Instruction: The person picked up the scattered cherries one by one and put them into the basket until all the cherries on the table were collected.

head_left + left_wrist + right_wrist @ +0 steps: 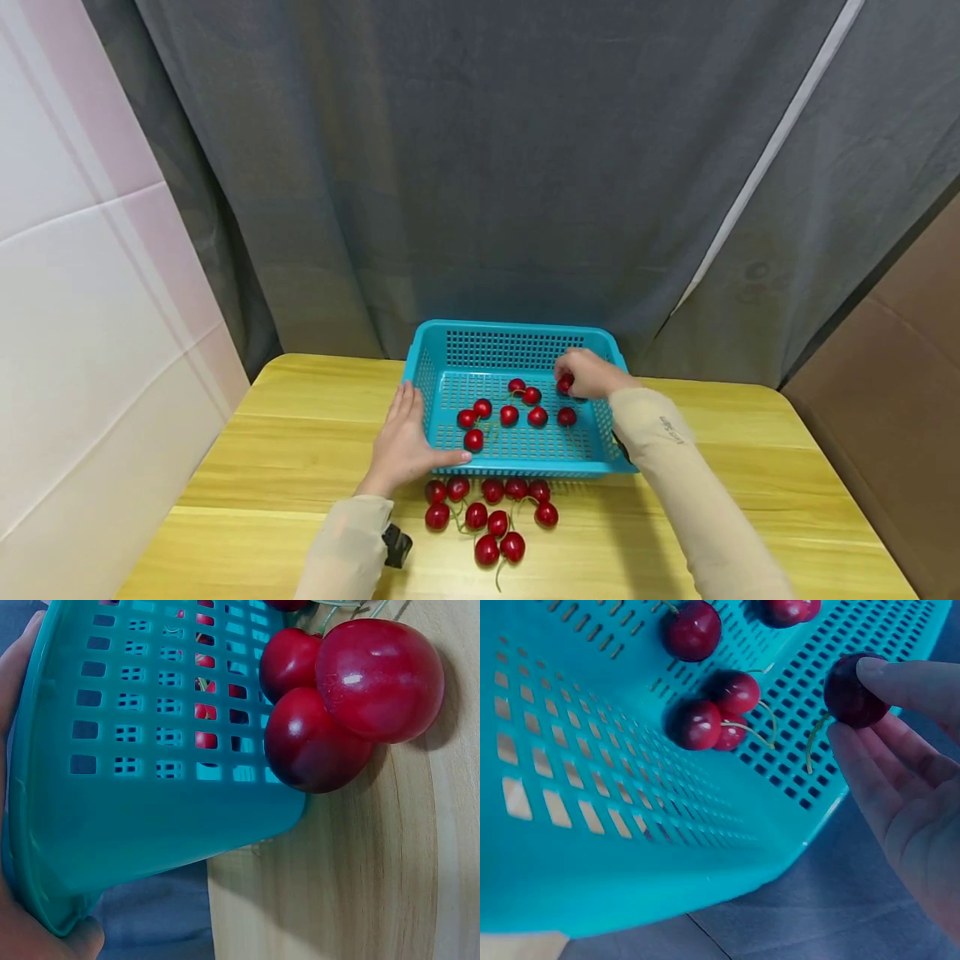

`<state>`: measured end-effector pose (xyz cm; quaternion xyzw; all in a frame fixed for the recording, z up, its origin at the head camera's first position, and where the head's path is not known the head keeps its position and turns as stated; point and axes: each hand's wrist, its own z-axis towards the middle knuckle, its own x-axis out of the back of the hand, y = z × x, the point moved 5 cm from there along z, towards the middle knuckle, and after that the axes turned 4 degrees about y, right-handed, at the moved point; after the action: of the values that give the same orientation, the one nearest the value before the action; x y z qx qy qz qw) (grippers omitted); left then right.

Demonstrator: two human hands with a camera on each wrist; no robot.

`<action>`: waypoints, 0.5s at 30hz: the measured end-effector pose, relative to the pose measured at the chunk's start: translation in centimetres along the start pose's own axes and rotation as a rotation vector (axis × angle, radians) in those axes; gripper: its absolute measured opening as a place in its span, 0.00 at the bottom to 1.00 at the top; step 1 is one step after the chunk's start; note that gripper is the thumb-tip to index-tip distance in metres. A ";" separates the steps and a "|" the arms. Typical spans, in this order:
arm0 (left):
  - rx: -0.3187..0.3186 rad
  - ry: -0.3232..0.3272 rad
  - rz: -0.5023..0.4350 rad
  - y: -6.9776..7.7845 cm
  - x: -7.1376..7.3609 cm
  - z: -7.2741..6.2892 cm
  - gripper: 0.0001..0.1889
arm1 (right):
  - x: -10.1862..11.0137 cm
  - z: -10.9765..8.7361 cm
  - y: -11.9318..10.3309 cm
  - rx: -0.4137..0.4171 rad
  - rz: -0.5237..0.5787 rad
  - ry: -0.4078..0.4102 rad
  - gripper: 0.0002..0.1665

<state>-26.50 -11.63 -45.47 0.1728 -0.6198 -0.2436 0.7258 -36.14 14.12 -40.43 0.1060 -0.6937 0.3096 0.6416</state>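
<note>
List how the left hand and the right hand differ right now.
The left hand is spread, touching the rim of the blue basket; the right hand pinches a cherry between thumb and fingers. The left hand is at the basket's near left corner, while the right hand is over its right side, farther back. Both are bare, each coming from a light sleeve.

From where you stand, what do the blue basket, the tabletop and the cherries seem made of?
Basket: probably glossy molded plastic, with smooth walls and regular openings.
Tabletop: satin wood or wood-look laminate; grain streaks show.
Cherries: smooth, shiny red skins with highlights; real fruit or imitation, I can't tell.
</note>
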 end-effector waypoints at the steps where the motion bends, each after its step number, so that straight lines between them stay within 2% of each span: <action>1: 0.000 -0.001 0.002 0.0 0.0 0.0 0.66 | -0.2 0.2 0.1 -0.011 0.002 -0.006 0.11; 6: 0.000 -0.007 0.000 0.1 0.0 0.0 0.66 | -1.3 0.8 0.5 -0.065 0.040 -0.051 0.12; 15: -0.003 -0.002 0.008 0.1 0.0 0.1 0.66 | -2.8 1.8 0.7 -0.211 0.066 -0.121 0.12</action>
<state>-26.56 -11.57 -45.38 0.1689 -0.6207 -0.2419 0.7264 -37.54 12.97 -43.33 0.0333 -0.7629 0.2489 0.5957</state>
